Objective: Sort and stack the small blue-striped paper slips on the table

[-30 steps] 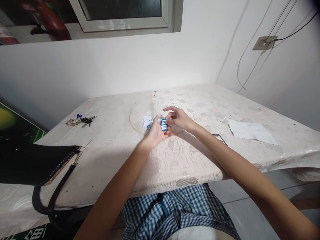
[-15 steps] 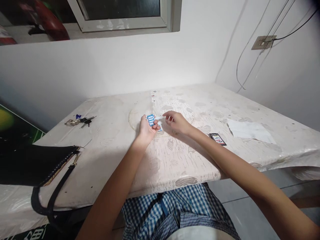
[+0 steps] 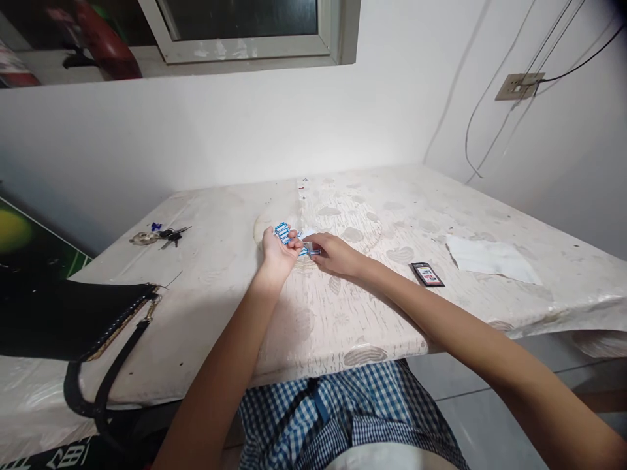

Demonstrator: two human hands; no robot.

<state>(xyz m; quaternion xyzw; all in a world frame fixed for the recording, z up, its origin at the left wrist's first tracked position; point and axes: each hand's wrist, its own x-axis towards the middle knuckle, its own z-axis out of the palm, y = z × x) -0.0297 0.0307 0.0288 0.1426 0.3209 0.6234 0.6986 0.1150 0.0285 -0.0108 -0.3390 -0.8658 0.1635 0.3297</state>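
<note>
My left hand (image 3: 278, 253), palm up, has its fingers curled round a blue-and-white label sheet (image 3: 283, 232) with rows of blue-bordered white rectangles. More blue-and-white labels (image 3: 304, 252) show just right of those fingers; whether they join the held sheet I cannot tell. At their right end, my right hand (image 3: 336, 253) grips them with thumb and fingers pinched, its fingertips partly hidden. A small white piece (image 3: 307, 232) lies just beyond the two hands, on the covered table (image 3: 343, 313).
A black card-like packet (image 3: 428, 275) and a torn white paper (image 3: 492, 259) lie to the right. Keys (image 3: 172, 235) lie at the left, behind a black bag (image 3: 73, 320) with a strap. The wall (image 3: 274, 130) stands behind the table.
My right hand has come down and left, from hovering apart to gripping the labels beside my left hand. My left hand has shifted slightly left, and the held sheet has tilted.
</note>
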